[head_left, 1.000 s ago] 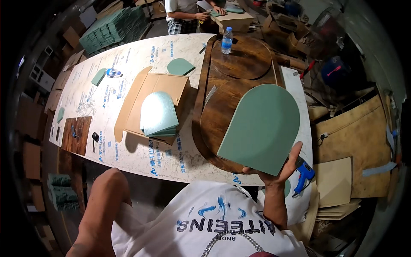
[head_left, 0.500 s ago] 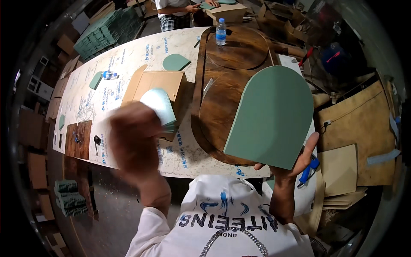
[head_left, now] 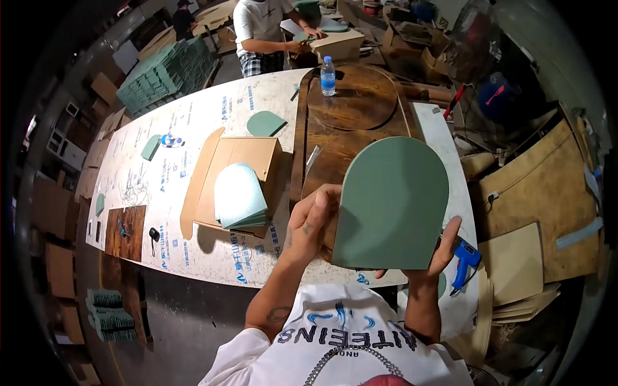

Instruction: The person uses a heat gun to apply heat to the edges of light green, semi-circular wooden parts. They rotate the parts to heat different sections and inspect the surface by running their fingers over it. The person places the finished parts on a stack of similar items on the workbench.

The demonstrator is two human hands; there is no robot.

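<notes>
The flat green panel with an arched top and a straight bottom (head_left: 394, 206) was in the air, above the near edge of the long white table with blue print (head_left: 199, 125), toward its right end. Its plain face was seen; its back side was hidden.

The right hand (head_left: 432, 258) held the panel from below: the thumb stood up beside the right edge, spread well away from the fingers, and most of these fingers were covered by the panel. The left hand (head_left: 314, 217) was at the panel's left edge, half curled, with its fingertips partly hidden there; I cannot tell whether it gripped or only touched.

Behind the panel, the dark brown wooden board with a raised rim (head_left: 351, 92) was partly covered. Near its far end stood a clear plastic bottle with a blue cap (head_left: 327, 78). To the left of the board, on the table, was a tan box (head_left: 241, 149), bearing a stack of pale green arched panels (head_left: 237, 193), whose top was bleached by glare. A small green arched piece (head_left: 264, 123) lay nearer to the far edge.

By the near right corner was a blue handheld tool (head_left: 464, 260), its tip partly hidden behind the right hand. Beyond the far edge, a co-worker in white (head_left: 261, 32) was cut off by the top of the view.
</notes>
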